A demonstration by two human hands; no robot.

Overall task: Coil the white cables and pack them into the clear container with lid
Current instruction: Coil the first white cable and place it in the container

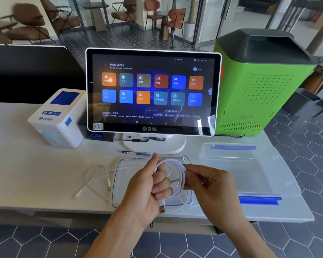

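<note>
Both hands point(147, 183) point(211, 185) around coiled cable point(179, 175).

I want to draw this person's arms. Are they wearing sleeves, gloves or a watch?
No sleeves show: both forearms are bare right to the bottom edge of the picture. The left hand and the right hand wear no gloves, and no rings, watch or bracelet can be seen. The fingernails look short and plain.
</note>
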